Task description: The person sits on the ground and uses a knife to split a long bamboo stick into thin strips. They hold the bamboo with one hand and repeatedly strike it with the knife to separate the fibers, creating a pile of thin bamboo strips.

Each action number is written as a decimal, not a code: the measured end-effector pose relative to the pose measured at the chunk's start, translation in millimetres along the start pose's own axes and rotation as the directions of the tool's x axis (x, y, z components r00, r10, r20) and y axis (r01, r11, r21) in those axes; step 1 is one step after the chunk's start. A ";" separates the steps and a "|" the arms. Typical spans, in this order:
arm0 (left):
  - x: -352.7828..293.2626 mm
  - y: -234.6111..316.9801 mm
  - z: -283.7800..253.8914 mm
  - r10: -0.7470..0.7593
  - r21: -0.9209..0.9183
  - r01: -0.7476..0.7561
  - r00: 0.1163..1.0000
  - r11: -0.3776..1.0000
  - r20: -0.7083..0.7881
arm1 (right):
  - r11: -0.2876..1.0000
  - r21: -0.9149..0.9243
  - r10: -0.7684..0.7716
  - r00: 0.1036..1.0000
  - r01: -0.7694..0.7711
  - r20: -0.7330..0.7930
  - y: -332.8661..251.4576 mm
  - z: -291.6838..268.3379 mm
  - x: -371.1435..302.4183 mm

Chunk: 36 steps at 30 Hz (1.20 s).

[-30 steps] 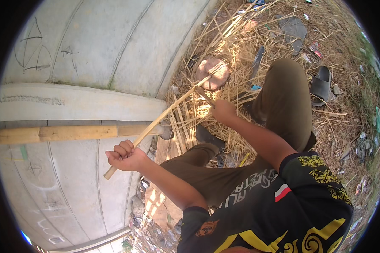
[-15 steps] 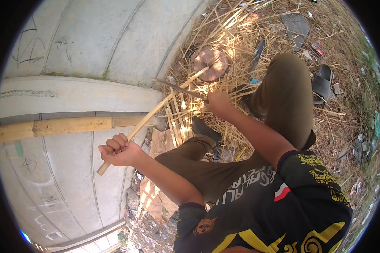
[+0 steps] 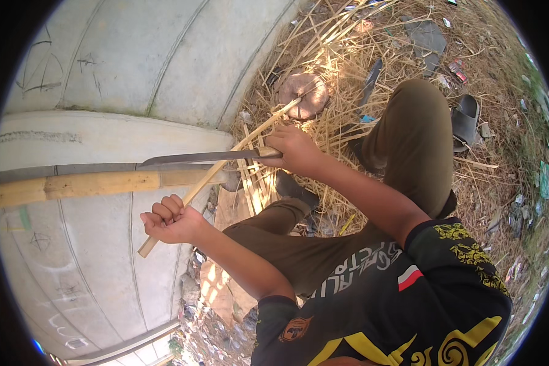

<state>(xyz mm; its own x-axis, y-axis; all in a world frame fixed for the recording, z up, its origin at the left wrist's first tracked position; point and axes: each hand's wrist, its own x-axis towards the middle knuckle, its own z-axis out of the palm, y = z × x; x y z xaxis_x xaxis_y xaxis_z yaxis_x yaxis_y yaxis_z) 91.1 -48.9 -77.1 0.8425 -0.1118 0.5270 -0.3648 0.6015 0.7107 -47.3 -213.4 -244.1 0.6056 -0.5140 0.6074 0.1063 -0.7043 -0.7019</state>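
Observation:
A long pale bamboo strip (image 3: 247, 141) slants from my left hand up to a round wooden block (image 3: 303, 96), its far end resting on the block's top. My left hand (image 3: 175, 221) is closed round the strip near its lower end, which sticks out past the fist. In my right hand (image 3: 294, 149) is a machete (image 3: 195, 158), gripped by its wooden handle. The dark blade points left and crosses the strip around its middle. From this view I cannot tell whether the edge touches the strip.
A thick bamboo pole (image 3: 104, 182) lies along the concrete wall (image 3: 122, 61) on the left. Loose bamboo slivers (image 3: 348, 55) cover the ground round the block. A dark sandal (image 3: 466, 122) lies right of my bent knee, and a flat cardboard piece (image 3: 226, 293) is beside my leg.
The machete has come down the strip toward my left hand, and its blade has swung nearly level. My left hand and the strip have hardly moved.

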 end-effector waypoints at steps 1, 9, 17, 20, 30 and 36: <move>0.2 -0.1 -1.0 0.004 0.002 -0.004 1.000 1.000 -0.010 | 1.000 0.015 -0.018 1.000 0.018 -0.011 6.2 5.4 -5.6; -0.2 -0.2 4.7 -0.017 0.011 0.019 0.988 1.000 -0.151 | 0.495 -0.462 0.849 0.522 -0.736 0.078 87.8 13.7 -56.1; -1.6 1.2 5.8 -0.003 -0.004 0.002 0.999 1.000 -0.041 | 0.958 -0.142 0.273 0.948 -0.251 0.166 6.6 -2.4 -4.6; 0.5 -0.5 5.3 0.011 0.008 -0.011 1.000 1.000 -0.007 | 0.999 0.031 0.006 0.998 -0.008 0.057 14.0 -2.5 -5.0; -0.3 -2.7 9.0 -0.027 -0.016 0.026 0.999 1.000 -0.046 | 0.429 -0.391 0.897 0.435 -0.814 0.078 103.7 12.5 -42.4; -2.3 0.4 8.1 0.000 -0.009 0.000 1.000 1.000 -0.004 | 0.903 -0.079 0.428 0.870 -0.422 0.243 17.3 11.0 -12.8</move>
<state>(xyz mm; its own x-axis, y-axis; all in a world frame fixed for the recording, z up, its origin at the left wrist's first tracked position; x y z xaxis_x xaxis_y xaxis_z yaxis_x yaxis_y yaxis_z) 85.8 -54.8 -74.2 0.8442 -0.1082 0.5251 -0.3612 0.6090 0.7062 -44.6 -213.7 -268.2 0.7641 -0.6302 0.1379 -0.2219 -0.4575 -0.8611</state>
